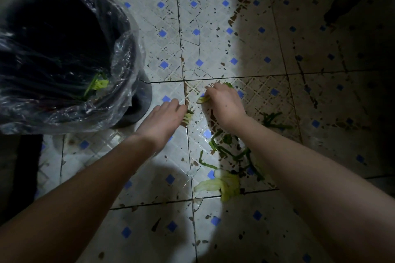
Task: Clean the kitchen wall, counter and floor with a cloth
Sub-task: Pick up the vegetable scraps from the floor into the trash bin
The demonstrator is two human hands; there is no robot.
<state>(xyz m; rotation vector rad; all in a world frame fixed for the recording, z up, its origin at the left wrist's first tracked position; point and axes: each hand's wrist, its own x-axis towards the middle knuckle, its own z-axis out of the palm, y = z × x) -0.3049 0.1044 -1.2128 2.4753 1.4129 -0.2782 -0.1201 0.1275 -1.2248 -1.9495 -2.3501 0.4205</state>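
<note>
Floor (213,17) fills nearly the whole view: white tiles with small blue diamonds, cracked in places and flecked with brown grime. It is brightly lit beside the bin and falls into deep shadow far to the right of it. The bin (139,104) stands at the upper left, dark and round, lined with a clear plastic bag (124,53) whose loose edge spills over the rim.

Two bare forearms reach in from the bottom edge toward the tile just right of the bin. The left hand (164,121), the one nearer the bin, is turned palm down with its fingertips closed on a pale ribbed scrap (188,117) that touches the floor at a tile joint. The right hand (224,104), just beyond it from the bin, has its fingers curled round a yellow-green leaf piece (203,99) (a darker green bit shows behind its knuckles, too hidden to make out).

Farther from the bin, under the right forearm, a heap of pale leaves (224,186) sits beside a grout line. Between that heap and the right wrist lies a tangle of thin green stems (226,149). A few darker stems (273,119) lie on the far side of the right forearm, well apart from the bin. Inside the bin, against the wall nearest the hands, rest some small green trimmings (98,85).
</note>
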